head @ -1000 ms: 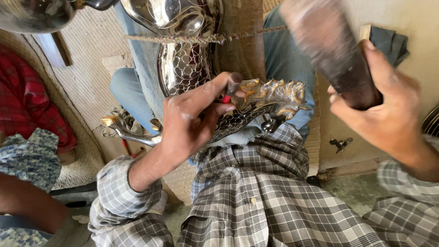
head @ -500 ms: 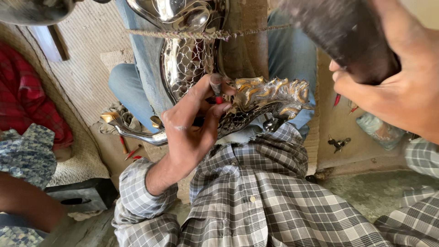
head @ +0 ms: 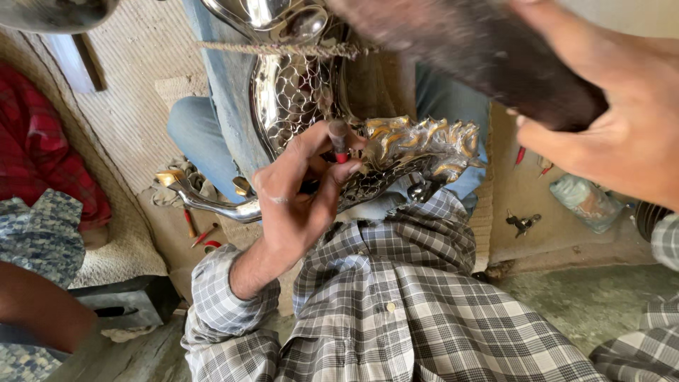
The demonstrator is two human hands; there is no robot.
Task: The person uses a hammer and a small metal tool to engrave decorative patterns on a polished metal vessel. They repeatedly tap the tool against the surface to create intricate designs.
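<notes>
My left hand (head: 300, 194) pinches a small punch tool with a red band (head: 339, 141), its tip set against a shiny ornate metal piece (head: 417, 145) with gold-toned relief and a lattice body (head: 293, 95) that lies across my lap. Raised close to the camera, my right hand (head: 622, 120) grips a dark wooden mallet (head: 481, 53), blurred, above and to the right of the metal piece. A twisted cord (head: 283, 49) crosses the upper part of the metalwork.
Red-handled tools (head: 201, 237) lie on the floor at left, next to a curved metal spout (head: 205, 201). Another person's arm (head: 35, 308) and patterned clothing sit at far left. A small metal fitting (head: 522, 223) and a plastic bag (head: 587, 201) rest at right.
My right hand has lifted the mallet up and closer to the camera, toward the upper right. My left hand has kept the punch on the metal piece.
</notes>
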